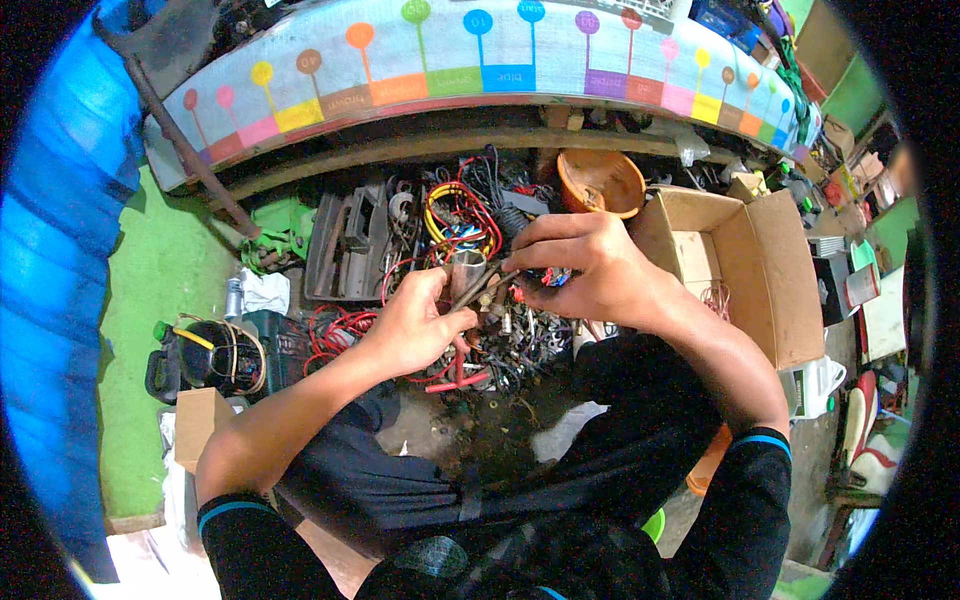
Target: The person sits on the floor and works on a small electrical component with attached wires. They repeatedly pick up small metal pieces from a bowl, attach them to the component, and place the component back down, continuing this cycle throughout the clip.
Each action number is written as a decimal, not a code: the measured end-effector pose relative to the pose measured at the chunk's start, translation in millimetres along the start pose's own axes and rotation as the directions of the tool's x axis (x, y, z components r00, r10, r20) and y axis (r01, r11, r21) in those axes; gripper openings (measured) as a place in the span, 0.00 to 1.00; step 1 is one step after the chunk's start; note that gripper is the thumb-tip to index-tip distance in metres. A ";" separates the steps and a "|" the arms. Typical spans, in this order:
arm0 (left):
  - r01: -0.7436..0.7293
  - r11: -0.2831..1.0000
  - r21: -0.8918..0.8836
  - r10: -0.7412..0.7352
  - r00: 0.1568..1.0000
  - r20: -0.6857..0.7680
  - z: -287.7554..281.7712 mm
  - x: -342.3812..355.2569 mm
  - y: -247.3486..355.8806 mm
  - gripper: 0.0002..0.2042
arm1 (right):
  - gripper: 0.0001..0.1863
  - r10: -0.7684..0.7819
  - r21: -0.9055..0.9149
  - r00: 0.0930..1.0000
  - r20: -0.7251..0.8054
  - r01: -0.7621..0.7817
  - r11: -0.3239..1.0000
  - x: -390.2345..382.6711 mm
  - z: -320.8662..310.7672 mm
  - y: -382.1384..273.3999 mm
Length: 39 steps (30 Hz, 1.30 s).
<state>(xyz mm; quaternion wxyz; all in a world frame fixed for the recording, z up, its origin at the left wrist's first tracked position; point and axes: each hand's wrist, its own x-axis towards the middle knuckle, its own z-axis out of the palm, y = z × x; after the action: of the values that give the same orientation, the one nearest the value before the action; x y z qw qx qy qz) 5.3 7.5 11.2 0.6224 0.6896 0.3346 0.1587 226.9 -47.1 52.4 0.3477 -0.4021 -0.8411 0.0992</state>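
My left hand (425, 318) is closed, thumb and fingers pinching a thin dark metal rod (473, 291) above a heap of loose tools and metal parts (520, 345). At the rod's upper right end, the fingertips of my right hand (580, 262) are closed on it too. Just past my left fingers shows a grey metal tube (467, 268); whether I hold it as well, I cannot tell. Below that hand lies a red bar-like piece (460, 383). Red and yellow cables (440, 215) are coiled beyond my hands.
A grey tool tray (322, 250) stands to the left of the heap, and an open cardboard box (785, 280) to the right. Behind sits an orange bowl (600, 180). A low wooden beam (400, 160) crosses the far side. Black containers (215, 355) stand at left.
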 end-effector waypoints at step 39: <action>0.312 0.941 -0.134 -0.300 0.948 0.101 -7.2 0.4 -11.9 0.07 | 0.10 0.761 -0.543 0.574 0.301 -0.553 0.632 -140.5 -23.2 234.9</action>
<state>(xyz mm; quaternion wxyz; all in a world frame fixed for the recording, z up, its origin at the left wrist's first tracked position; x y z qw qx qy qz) -2.1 13.2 0.8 0.7016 0.5868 0.4001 0.0568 446.1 -0.2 -106.4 -0.0371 -0.7106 -0.6851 0.1561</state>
